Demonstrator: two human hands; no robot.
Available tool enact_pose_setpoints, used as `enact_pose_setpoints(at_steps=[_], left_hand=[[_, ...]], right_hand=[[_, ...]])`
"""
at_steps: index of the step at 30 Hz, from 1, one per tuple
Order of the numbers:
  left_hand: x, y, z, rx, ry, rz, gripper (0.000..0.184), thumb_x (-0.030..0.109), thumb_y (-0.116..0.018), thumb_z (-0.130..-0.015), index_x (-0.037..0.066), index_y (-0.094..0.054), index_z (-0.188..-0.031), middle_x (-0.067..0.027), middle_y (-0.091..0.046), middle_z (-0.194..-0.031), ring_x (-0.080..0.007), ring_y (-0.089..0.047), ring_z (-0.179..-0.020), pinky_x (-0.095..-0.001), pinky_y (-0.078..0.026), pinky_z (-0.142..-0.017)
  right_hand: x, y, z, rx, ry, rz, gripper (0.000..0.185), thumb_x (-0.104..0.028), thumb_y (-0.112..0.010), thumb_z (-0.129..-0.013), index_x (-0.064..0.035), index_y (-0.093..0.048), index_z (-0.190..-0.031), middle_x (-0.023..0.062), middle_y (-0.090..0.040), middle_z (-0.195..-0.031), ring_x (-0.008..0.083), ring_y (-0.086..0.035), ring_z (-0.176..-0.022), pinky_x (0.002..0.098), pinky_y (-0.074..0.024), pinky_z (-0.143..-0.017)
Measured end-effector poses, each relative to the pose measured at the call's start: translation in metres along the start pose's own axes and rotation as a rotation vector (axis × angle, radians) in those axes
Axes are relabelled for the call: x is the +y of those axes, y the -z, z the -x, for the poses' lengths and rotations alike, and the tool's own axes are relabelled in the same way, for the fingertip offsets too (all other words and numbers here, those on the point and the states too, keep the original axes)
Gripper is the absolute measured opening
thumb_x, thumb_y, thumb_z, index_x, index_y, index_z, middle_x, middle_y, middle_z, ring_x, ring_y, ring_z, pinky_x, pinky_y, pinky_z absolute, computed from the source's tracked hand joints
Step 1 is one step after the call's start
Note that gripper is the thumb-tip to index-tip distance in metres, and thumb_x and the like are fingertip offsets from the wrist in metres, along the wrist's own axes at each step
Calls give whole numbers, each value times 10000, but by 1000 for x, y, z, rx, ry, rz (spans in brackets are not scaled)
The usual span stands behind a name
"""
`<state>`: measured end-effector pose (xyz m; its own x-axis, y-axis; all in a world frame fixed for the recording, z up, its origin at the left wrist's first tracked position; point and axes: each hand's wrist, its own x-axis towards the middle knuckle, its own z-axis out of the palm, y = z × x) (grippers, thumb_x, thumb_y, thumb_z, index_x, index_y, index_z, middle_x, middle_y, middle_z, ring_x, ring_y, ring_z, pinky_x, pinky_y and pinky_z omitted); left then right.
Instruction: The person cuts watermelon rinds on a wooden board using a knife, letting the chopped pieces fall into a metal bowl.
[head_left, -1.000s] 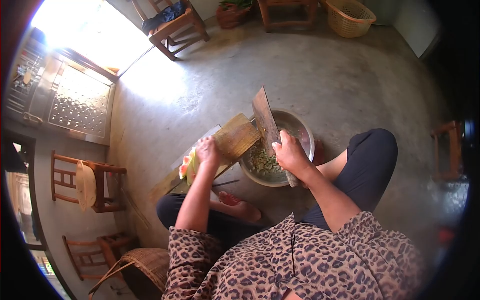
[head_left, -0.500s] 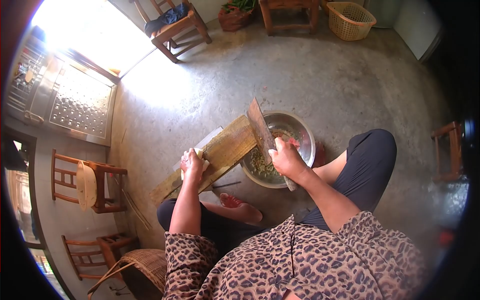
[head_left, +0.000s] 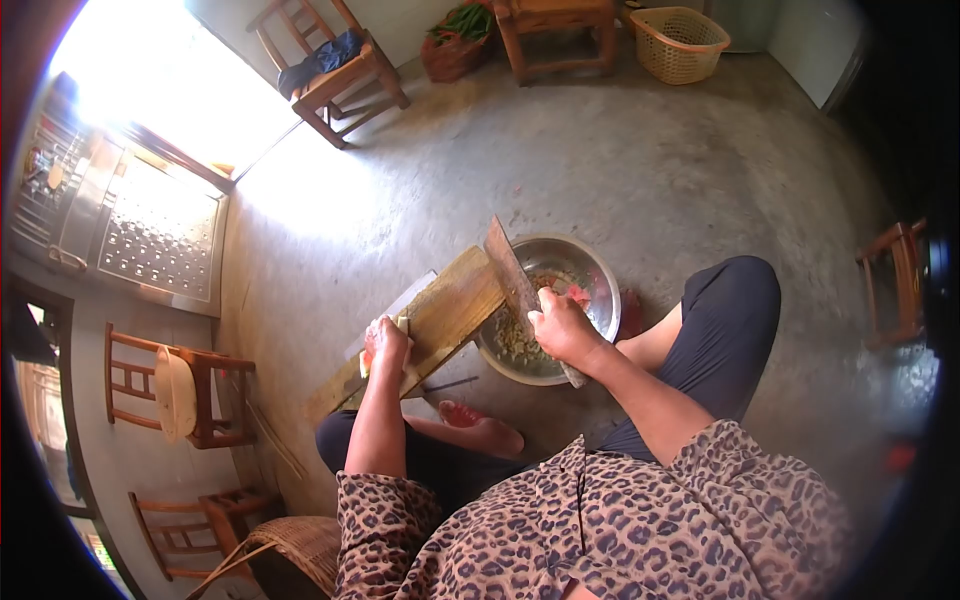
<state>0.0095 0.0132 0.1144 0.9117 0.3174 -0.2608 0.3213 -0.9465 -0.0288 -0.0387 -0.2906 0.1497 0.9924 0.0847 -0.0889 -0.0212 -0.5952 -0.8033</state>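
Observation:
My left hand (head_left: 388, 342) is closed round a pale greenish-white piece of food (head_left: 402, 325) with a reddish end, mostly hidden by the fingers. It rests against a long wooden board (head_left: 450, 305) that slopes up from my leg to the bowl rim. My right hand (head_left: 562, 325) grips the handle of a cleaver (head_left: 511, 268) with a dark, rust-brown blade. The blade stands on edge at the board's far end, over the bowl side. Below it, a steel bowl (head_left: 597, 275) holds chopped pale-green bits and some red pieces.
A light flat object (head_left: 412, 290) lies beneath the board. Wooden chairs (head_left: 215, 385) line the left wall, near a wicker basket (head_left: 300, 545). At the back are a chair with dark cloth (head_left: 335, 55), a red bag of greens (head_left: 458, 45) and a yellow plastic basket (head_left: 682, 45).
The camera view has tilted slightly. The piece in my left hand has turned, so its reddish end shows below the fingers. The cleaver stays by the board's end.

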Motion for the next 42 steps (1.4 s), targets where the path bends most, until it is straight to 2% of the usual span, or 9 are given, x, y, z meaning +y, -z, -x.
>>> enact_pose_setpoints(at_steps=[9,12,16,21,29,32,35,38,42], left_hand=[[1,-10,-12,0,108,86,303,111,-653,-678,54,-573,-965,-167,-594,-1045,-321,-563,-986,-378,-463,-820],[-3,-17,-27,132,112,270,195,130,-618,-693,41,-609,-867,-162,-632,-920,-309,-594,-915,-375,-469,-794],[17,-11,-27,25,59,823,178,86,-668,-661,10,-618,-814,-93,-638,-728,-157,-601,-625,-272,-475,-569],[56,-36,-28,-234,31,1294,214,56,-697,-698,-6,-587,-870,-50,-610,-739,-103,-556,-583,-233,-479,-513],[97,-74,-9,-12,45,1047,155,97,-671,-723,6,-616,-837,-68,-631,-714,-136,-594,-575,-267,-495,-529],[105,-66,-2,271,-54,532,183,165,-670,-698,37,-629,-821,-113,-646,-750,-239,-631,-709,-339,-493,-652],[107,-48,8,149,-12,567,188,187,-645,-693,52,-632,-822,-129,-645,-780,-286,-619,-792,-364,-471,-736],[97,-73,-5,188,-58,605,190,144,-631,-703,12,-623,-839,-124,-642,-710,-192,-628,-580,-305,-507,-580],[91,-92,-17,167,-56,724,163,110,-618,-714,-7,-620,-828,-108,-641,-681,-168,-619,-535,-292,-503,-496]], right_hand=[[1,-1,1,-48,-35,2,213,-163,-514,-804,36,-455,-849,285,-571,-723,435,-578,-742,479,-460,-671],[-1,1,0,-49,-23,-18,209,-156,-521,-803,39,-458,-840,287,-570,-724,438,-577,-742,478,-460,-669],[-3,0,2,-68,-11,-7,206,-150,-537,-801,39,-462,-832,286,-573,-735,434,-579,-750,475,-459,-666],[1,-15,2,-91,-14,6,233,-161,-555,-795,50,-474,-851,283,-581,-750,424,-587,-763,467,-465,-683],[10,-32,7,-104,14,90,164,-100,-530,-771,39,-480,-839,266,-586,-697,409,-601,-699,468,-484,-642],[18,-41,7,-78,38,98,192,-130,-548,-789,28,-454,-845,253,-574,-664,411,-591,-671,469,-468,-616],[16,-41,6,-73,42,94,189,-128,-549,-789,26,-455,-842,251,-573,-653,405,-596,-666,467,-470,-606],[10,-37,8,-80,34,93,195,-129,-556,-786,27,-454,-841,254,-571,-648,402,-598,-658,469,-471,-593],[4,-34,9,-125,34,150,167,-75,-506,-745,45,-467,-854,248,-589,-649,388,-611,-642,447,-497,-595]])
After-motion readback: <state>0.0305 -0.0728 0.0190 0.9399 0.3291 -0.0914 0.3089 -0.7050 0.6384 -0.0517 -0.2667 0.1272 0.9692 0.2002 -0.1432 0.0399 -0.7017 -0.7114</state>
